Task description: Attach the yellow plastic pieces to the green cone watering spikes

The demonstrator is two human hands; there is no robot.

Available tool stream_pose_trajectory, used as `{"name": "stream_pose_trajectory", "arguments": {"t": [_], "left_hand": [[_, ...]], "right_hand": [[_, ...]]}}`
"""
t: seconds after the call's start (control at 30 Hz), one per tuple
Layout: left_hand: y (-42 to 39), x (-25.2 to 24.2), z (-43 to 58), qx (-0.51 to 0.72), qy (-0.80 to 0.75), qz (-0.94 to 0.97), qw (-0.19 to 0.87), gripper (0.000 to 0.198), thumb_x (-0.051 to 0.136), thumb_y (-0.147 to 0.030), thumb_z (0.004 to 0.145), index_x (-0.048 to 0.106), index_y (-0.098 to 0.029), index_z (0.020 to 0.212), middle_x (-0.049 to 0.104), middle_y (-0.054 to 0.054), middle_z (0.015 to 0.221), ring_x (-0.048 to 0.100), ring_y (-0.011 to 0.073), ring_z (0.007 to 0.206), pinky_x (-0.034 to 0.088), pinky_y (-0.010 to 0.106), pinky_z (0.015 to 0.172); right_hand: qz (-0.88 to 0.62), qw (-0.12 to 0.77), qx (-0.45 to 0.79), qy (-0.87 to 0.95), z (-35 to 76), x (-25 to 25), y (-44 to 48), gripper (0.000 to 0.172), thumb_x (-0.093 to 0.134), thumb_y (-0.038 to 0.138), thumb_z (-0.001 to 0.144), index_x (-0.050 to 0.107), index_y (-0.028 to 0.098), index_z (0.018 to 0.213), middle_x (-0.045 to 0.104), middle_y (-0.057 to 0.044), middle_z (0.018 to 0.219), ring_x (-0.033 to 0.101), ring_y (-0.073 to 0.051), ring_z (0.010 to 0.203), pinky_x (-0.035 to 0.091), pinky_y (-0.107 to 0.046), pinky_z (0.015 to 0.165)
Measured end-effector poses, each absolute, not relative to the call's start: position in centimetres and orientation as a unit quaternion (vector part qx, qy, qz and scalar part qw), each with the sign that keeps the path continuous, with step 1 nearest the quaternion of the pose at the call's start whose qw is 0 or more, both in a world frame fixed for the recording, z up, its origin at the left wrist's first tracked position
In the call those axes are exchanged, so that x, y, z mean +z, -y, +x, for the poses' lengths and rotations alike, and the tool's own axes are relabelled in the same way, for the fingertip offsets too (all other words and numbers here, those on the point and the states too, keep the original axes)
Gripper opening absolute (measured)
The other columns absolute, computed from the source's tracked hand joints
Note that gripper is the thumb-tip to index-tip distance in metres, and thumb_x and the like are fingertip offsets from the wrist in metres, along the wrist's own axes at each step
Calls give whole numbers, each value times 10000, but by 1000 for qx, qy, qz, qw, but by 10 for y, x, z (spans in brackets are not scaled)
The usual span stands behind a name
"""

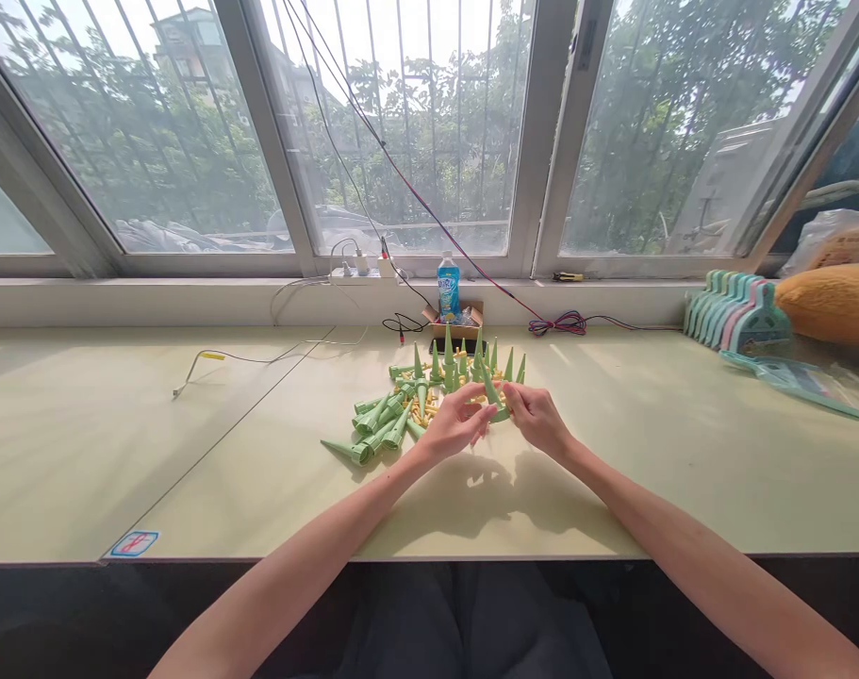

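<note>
My left hand (pixel 460 421) is closed around a green plastic cone-shaped spike (pixel 492 389), held above the table with its point up and leaning a little left. Close against the spike's right side, my right hand (pixel 539 417) is pinched shut; whatever its fingertips hold is hidden. Just beyond my hands, more green spikes (pixel 449 363) stand upright on their wide collars. To the left lies a heap of other green spikes (pixel 381 422), pointing in different directions. Small yellow plastic pieces (pixel 421 411) are scattered between the spikes.
Behind the spikes, a blue bottle (pixel 448 287) stands by a small cardboard box (pixel 464 330). A power strip (pixel 364 274) and a coiled cable (pixel 557 324) lie near the window. Pastel plastic pieces (pixel 736 311) stand in a row at right. A thin cable (pixel 249 359) crosses the left side.
</note>
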State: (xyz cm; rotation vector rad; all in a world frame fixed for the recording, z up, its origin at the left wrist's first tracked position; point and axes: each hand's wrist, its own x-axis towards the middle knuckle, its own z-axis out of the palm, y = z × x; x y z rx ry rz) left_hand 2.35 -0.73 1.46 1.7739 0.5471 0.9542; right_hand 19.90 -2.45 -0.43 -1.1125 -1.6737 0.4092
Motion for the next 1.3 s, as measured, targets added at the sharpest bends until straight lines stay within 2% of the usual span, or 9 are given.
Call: {"name": "stream_pose_trajectory", "arguments": {"t": [0.13, 0.33, 0.63, 0.7, 0.77, 0.87, 0.93, 1.07, 1.3], "left_hand": [[2, 6, 23, 416, -214, 784, 408, 424, 598, -434, 887, 608, -204, 1243, 523, 55, 993, 545, 68, 600, 480, 186, 462], [0, 0, 24, 426, -219, 836, 269, 411, 532, -351, 943, 538, -275, 1347, 542, 55, 1039, 543, 76, 662, 535, 200, 564], [0, -2, 29, 450, -259, 815, 258, 412, 468, -433, 968, 490, -216, 1317, 568, 97, 1122, 567, 85, 628, 507, 219, 537], [0, 0, 30, 476, -281, 788, 270, 417, 442, -487, 967, 525, -175, 1231, 610, 96, 1059, 560, 83, 576, 486, 221, 515], [1, 2, 30, 491, -311, 761, 288, 441, 403, -539, 966, 585, -147, 1055, 649, 66, 876, 549, 92, 525, 460, 220, 496], [3, 5, 30, 470, -346, 743, 328, 576, 333, -603, 961, 605, -145, 742, 568, 9, 546, 516, 104, 447, 413, 213, 466], [3, 5, 30, 430, -351, 746, 368, 657, 303, -628, 956, 605, -142, 633, 506, -3, 443, 490, 100, 398, 394, 213, 456], [4, 4, 29, 381, -342, 739, 437, 683, 340, -664, 928, 637, -126, 629, 525, 1, 438, 474, 91, 353, 371, 215, 436], [5, 10, 25, 365, -336, 730, 471, 620, 447, -677, 882, 652, -122, 697, 532, -9, 432, 475, 95, 352, 397, 230, 474]], "right_hand": [[-464, 515, 175, 699, 199, -4, 23, 546, 352, 565, 975, 432, 188, 589, 417, 22, 527, 359, -98, 474, 301, -239, 463], [-466, 516, 171, 698, 200, -3, 22, 540, 347, 557, 981, 391, 194, 583, 405, 23, 521, 361, -102, 486, 294, -241, 474], [-470, 550, 166, 670, 197, -6, 22, 509, 359, 542, 989, 372, 199, 614, 376, 37, 537, 337, -100, 491, 294, -245, 482], [-471, 562, 156, 662, 197, -6, 22, 495, 370, 535, 990, 391, 197, 629, 378, 39, 547, 332, -98, 492, 299, -245, 488], [-471, 564, 144, 663, 198, -6, 22, 477, 374, 526, 993, 420, 195, 653, 389, 40, 560, 329, -97, 492, 303, -246, 492], [-468, 552, 122, 679, 200, -5, 23, 456, 372, 513, 997, 429, 195, 675, 385, 43, 569, 327, -97, 495, 303, -246, 498], [-463, 541, 108, 694, 200, -5, 23, 449, 374, 502, 999, 410, 198, 670, 361, 48, 562, 313, -96, 496, 294, -246, 499], [-448, 526, 93, 717, 201, -5, 24, 442, 381, 479, 1002, 385, 201, 658, 339, 50, 563, 292, -98, 509, 285, -245, 505], [-451, 520, 107, 718, 202, -8, 23, 422, 375, 465, 1003, 408, 199, 676, 351, 49, 572, 299, -99, 515, 285, -240, 507]]}}
